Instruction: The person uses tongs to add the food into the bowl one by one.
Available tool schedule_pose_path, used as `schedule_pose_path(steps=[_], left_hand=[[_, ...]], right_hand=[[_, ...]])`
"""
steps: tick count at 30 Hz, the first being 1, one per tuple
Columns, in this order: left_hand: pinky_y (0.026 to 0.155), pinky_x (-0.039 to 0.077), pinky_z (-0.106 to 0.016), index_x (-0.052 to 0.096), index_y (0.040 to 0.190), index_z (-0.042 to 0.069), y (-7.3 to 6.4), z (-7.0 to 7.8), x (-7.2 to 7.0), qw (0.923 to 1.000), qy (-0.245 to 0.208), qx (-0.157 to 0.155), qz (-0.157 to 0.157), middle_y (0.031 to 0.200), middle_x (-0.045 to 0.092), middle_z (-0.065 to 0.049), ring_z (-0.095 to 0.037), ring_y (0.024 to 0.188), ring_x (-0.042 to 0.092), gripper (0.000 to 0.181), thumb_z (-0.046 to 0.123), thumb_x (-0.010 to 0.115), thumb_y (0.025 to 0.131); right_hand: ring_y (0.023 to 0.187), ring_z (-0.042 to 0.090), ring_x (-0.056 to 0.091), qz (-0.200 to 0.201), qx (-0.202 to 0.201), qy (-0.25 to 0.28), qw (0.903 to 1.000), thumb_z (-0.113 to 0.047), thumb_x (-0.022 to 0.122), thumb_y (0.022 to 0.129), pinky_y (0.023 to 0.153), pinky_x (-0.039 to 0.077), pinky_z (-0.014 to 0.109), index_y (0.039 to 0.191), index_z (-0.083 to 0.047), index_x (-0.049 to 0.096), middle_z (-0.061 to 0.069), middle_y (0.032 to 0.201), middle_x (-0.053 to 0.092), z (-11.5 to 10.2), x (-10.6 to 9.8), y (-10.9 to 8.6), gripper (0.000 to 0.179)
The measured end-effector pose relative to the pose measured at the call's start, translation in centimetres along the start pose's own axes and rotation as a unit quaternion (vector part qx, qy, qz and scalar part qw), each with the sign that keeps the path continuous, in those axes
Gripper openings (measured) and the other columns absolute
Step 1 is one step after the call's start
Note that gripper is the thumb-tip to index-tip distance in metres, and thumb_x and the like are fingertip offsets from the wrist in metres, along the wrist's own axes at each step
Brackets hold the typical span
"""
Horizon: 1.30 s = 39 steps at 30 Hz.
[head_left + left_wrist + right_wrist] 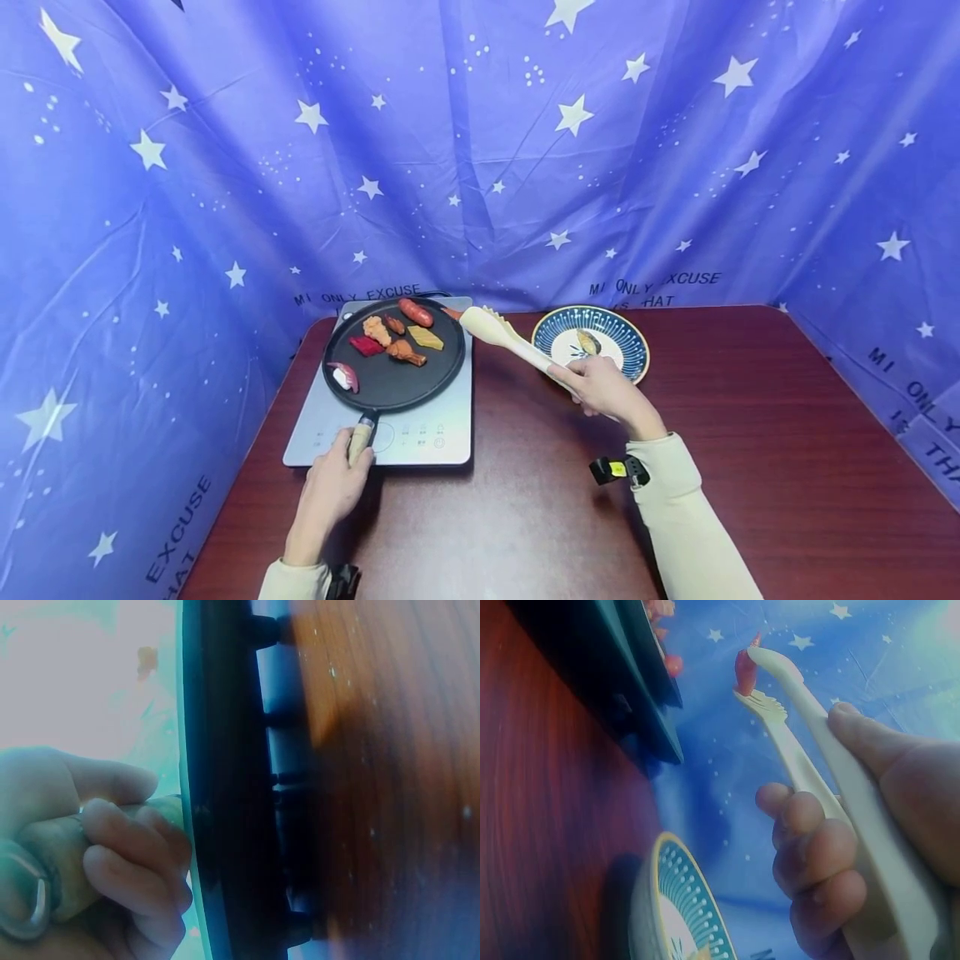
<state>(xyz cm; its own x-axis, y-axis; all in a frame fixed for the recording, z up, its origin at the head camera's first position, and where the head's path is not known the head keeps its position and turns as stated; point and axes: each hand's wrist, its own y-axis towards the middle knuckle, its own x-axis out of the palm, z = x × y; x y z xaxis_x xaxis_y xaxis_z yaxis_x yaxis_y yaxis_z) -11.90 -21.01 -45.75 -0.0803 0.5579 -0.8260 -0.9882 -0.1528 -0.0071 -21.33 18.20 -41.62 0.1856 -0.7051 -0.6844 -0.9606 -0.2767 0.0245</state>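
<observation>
My left hand (333,481) grips the wooden handle (361,440) of a round black griddle pan (393,390); in the left wrist view its fingers (131,879) curl round that handle. On the pan lie several food pieces, among them a sausage (416,312), a drumstick (406,353) and a yellow crinkled slice (425,337). My right hand (606,388) holds cream tongs (525,352), which reach left to the pan's right rim. Between the tongs' tips is a small red food piece (745,673) with a pointed end, held in the air.
Under the pan sits a silver induction cooktop (442,429) with touch controls. Right of it, a blue-patterned plate (640,342) holds one shell-like piece (588,342), partly behind my right hand. A starry blue curtain (487,167) surrounds the brown table (787,400).
</observation>
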Motion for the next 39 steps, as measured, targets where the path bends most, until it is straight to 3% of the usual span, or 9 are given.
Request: schedule_pose_path(steps=[16, 28, 39], left_hand=[[0.053, 0.038, -0.039, 0.05, 0.126, 0.011, 0.0, 0.2, 0.1, 0.9999, 0.002, 0.008, 0.008, 0.068, 0.052, -0.007, -0.024, 0.06, 0.051, 0.04, 0.028, 0.055, 0.09], [0.053, 0.038, -0.038, 0.05, 0.125, 0.011, -0.2, 0.2, 0.0, 0.9999, 0.004, 0.006, 0.008, 0.067, 0.051, -0.006, -0.023, 0.06, 0.05, 0.039, 0.027, 0.055, 0.091], [0.053, 0.038, -0.039, 0.05, 0.126, 0.011, -0.2, 0.3, 0.0, 0.9999, 0.011, 0.005, 0.009, 0.066, 0.05, -0.006, -0.024, 0.06, 0.051, 0.04, 0.028, 0.055, 0.091]], right_hand=[[0.036, 0.01, 0.046, -0.03, -0.034, -0.011, 0.9989, -0.046, 0.053, 0.093, 0.039, 0.037, 0.029, 0.064, -0.011, 0.057, -0.004, 0.048, 0.046, -2.9, 2.4, 0.7, 0.046], [0.038, 0.009, 0.047, -0.042, -0.046, -0.065, 0.9959, -0.05, 0.053, 0.092, 0.042, 0.039, 0.028, 0.065, -0.013, 0.058, -0.006, 0.046, 0.046, -4.3, 4.1, 1.0, 0.045], [0.043, 0.006, 0.035, -0.036, -0.081, -0.108, 0.9902, -0.051, 0.053, 0.091, 0.042, 0.029, 0.025, 0.061, -0.017, 0.056, -0.011, 0.048, 0.036, -5.2, 5.0, 1.0, 0.045]])
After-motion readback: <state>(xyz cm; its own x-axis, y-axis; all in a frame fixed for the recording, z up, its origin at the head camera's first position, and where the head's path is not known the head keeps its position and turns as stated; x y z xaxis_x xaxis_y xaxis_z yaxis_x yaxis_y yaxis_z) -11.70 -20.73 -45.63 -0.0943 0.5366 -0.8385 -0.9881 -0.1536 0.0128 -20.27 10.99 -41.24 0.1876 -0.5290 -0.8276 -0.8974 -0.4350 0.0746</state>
